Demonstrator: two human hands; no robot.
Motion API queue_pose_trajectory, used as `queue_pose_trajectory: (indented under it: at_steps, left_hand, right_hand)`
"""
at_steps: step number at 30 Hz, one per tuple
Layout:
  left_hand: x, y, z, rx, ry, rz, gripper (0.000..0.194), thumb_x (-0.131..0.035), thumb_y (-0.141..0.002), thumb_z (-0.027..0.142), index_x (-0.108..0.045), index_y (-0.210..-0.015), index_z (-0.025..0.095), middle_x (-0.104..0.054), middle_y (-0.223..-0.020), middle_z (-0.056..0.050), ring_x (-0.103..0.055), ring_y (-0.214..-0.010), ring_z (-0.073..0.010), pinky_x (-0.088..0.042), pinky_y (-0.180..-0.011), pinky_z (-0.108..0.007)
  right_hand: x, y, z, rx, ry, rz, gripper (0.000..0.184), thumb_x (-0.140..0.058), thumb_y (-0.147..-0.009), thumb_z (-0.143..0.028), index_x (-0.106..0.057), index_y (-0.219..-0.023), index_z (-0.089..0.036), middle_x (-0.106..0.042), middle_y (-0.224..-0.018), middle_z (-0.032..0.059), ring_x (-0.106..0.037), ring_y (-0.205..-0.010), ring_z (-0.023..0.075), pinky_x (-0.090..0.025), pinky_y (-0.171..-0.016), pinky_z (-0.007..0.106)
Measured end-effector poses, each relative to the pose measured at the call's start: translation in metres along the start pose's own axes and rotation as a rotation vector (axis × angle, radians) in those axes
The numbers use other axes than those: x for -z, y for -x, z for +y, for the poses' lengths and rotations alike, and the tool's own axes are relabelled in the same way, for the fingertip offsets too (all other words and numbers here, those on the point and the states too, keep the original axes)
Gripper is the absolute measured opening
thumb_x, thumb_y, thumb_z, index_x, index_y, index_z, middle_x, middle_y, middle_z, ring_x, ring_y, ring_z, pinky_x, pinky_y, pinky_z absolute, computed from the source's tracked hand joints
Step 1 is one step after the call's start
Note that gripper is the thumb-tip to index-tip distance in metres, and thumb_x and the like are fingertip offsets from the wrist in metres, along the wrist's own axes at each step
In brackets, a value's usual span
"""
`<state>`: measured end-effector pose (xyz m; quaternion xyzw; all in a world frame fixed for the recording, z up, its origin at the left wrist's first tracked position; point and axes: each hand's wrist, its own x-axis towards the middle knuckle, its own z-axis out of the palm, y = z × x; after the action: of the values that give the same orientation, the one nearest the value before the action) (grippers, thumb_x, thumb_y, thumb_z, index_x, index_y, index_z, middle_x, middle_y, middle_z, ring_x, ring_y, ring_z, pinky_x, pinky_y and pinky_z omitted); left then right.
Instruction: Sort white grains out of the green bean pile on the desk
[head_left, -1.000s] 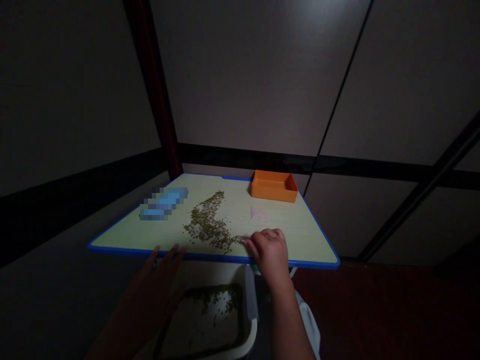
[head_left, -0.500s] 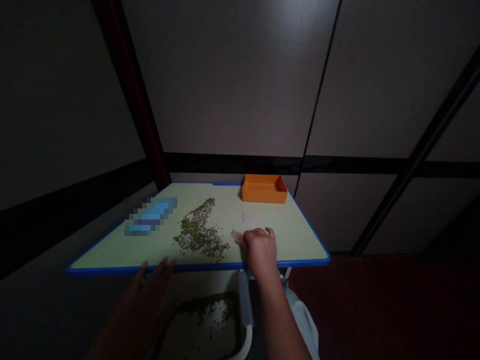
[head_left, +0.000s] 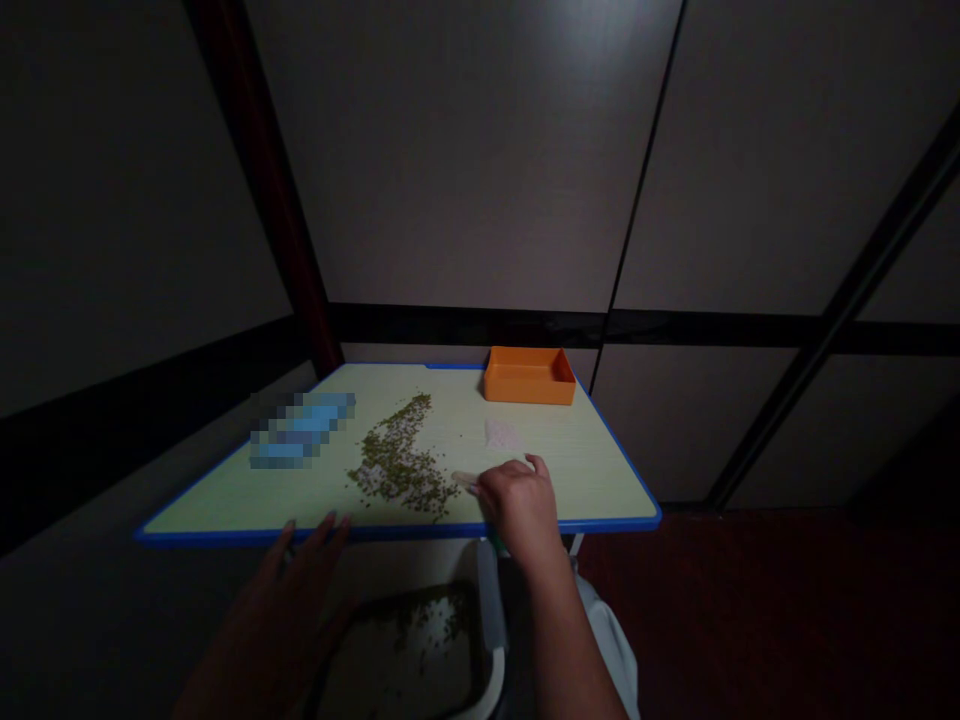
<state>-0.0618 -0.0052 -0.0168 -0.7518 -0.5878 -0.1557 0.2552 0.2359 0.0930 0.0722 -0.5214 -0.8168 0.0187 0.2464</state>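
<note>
A heap of small green beans point(head_left: 397, 462) mixed with pale grains lies on a light green table with a blue rim point(head_left: 600, 470). My right hand point(head_left: 519, 503) rests on the table at the heap's right edge, fingers curled, one finger pointing left to the beans. My left hand point(head_left: 300, 570) is open, fingers stretched, at the table's near edge, holding the left rim of a white tray point(head_left: 491, 680) below the table. The tray holds more green beans. A small pile of white grains point(head_left: 501, 433) lies beyond my right hand.
An orange box point(head_left: 529, 376) stands at the table's far right corner. A blurred blue patch point(head_left: 300, 428) lies at the left of the table. Dark wall panels rise behind, and a dark red post point(head_left: 262, 190) stands at the back left.
The view has shifted a little since a second ago. My right hand has drawn slightly toward the near edge, its finger now reaching further left to the beans. The left hand stays.
</note>
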Motion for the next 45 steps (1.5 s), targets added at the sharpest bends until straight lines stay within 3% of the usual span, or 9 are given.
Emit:
queue_pose_trajectory:
  at_steps: [4, 10, 14, 17, 20, 28, 32, 38, 45]
  left_hand:
    - [-0.001, 0.000, 0.001, 0.020, -0.011, 0.043, 0.069, -0.035, -0.089, 0.059, -0.042, -0.145, 0.019, -0.052, -0.146, -0.014, -0.044, -0.138, -0.0315, -0.039, -0.110, -0.050]
    - [0.003, -0.002, 0.001, -0.036, -0.050, 0.043, 0.069, -0.036, -0.089, 0.060, -0.044, -0.144, 0.019, -0.054, -0.144, -0.013, -0.048, -0.135, -0.0318, -0.040, -0.110, -0.051]
    - [0.007, -0.003, 0.003, -0.031, -0.060, 0.030, 0.068, -0.037, -0.090, 0.058, -0.042, -0.145, 0.019, -0.054, -0.144, -0.013, -0.048, -0.135, -0.0311, -0.039, -0.110, -0.050]
    - [0.009, -0.005, 0.004, -0.019, -0.045, 0.009, 0.066, -0.035, -0.091, 0.056, -0.043, -0.144, 0.018, -0.055, -0.143, -0.014, -0.048, -0.135, -0.0312, -0.039, -0.110, -0.051]
    - [0.010, -0.006, 0.006, -0.013, -0.031, -0.012, 0.065, -0.034, -0.091, 0.057, -0.046, -0.143, 0.019, -0.057, -0.141, -0.014, -0.048, -0.134, -0.0310, -0.039, -0.110, -0.051]
    - [0.016, -0.007, 0.011, -0.024, -0.093, 0.039, 0.068, -0.039, -0.091, 0.054, -0.041, -0.145, 0.013, -0.050, -0.147, -0.016, -0.041, -0.139, -0.0361, -0.043, -0.106, -0.052]
    - [0.019, -0.011, 0.012, -0.104, -0.103, 0.045, 0.067, -0.036, -0.092, 0.055, -0.043, -0.144, 0.012, -0.053, -0.144, -0.016, -0.047, -0.135, -0.0332, -0.040, -0.111, -0.053]
    - [0.018, -0.008, 0.013, 0.009, -0.079, 0.009, 0.069, -0.035, -0.092, 0.057, -0.043, -0.145, 0.013, -0.050, -0.147, -0.017, -0.039, -0.141, -0.0368, -0.042, -0.108, -0.055]
    - [0.015, -0.008, 0.012, -0.058, -0.103, 0.016, 0.070, -0.036, -0.092, 0.055, -0.042, -0.144, 0.009, -0.052, -0.145, -0.019, -0.046, -0.137, -0.0343, -0.036, -0.113, -0.054]
  right_hand:
    - [-0.001, -0.008, -0.001, -0.046, 0.029, 0.000, 0.016, -0.061, -0.094, -0.029, -0.073, -0.085, -0.023, -0.076, -0.090, 0.0045, -0.065, -0.091, 0.0185, -0.025, -0.106, 0.040]
    - [0.002, -0.019, 0.012, -0.165, 0.069, 0.109, 0.020, -0.058, -0.094, -0.026, -0.074, -0.084, -0.021, -0.075, -0.085, 0.0075, -0.065, -0.086, 0.0193, -0.027, -0.103, 0.041]
    - [0.006, -0.016, 0.020, -0.169, -0.015, 0.192, 0.020, -0.056, -0.094, -0.025, -0.073, -0.087, -0.021, -0.074, -0.086, 0.0072, -0.065, -0.088, 0.0198, -0.031, -0.098, 0.036]
    - [0.006, -0.012, 0.023, -0.177, -0.145, 0.217, 0.018, -0.057, -0.092, -0.022, -0.073, -0.101, -0.021, -0.075, -0.089, 0.0062, -0.065, -0.086, 0.0191, -0.036, -0.088, 0.031]
    - [0.004, -0.010, 0.025, -0.194, -0.253, 0.207, 0.025, -0.056, -0.091, -0.019, -0.070, -0.111, -0.021, -0.076, -0.090, 0.0048, -0.066, -0.082, 0.0183, -0.040, -0.078, 0.028]
    - [-0.003, -0.011, 0.023, -0.160, -0.383, 0.137, 0.023, -0.053, -0.089, -0.015, -0.070, -0.102, -0.021, -0.076, -0.090, 0.0038, -0.067, -0.079, 0.0167, -0.042, -0.074, 0.025]
    - [-0.004, -0.009, 0.023, -0.125, -0.450, 0.124, 0.021, -0.052, -0.088, -0.015, -0.070, -0.099, -0.022, -0.076, -0.090, 0.0025, -0.067, -0.078, 0.0164, -0.044, -0.074, 0.025]
    - [-0.006, -0.007, 0.024, -0.109, -0.512, 0.109, 0.020, -0.053, -0.088, -0.016, -0.070, -0.098, -0.022, -0.076, -0.087, 0.0019, -0.067, -0.078, 0.0172, -0.046, -0.076, 0.026]
    - [-0.007, -0.004, 0.021, -0.075, -0.570, 0.091, 0.020, -0.054, -0.088, -0.017, -0.070, -0.097, -0.022, -0.076, -0.088, 0.0020, -0.067, -0.078, 0.0176, -0.047, -0.078, 0.027]
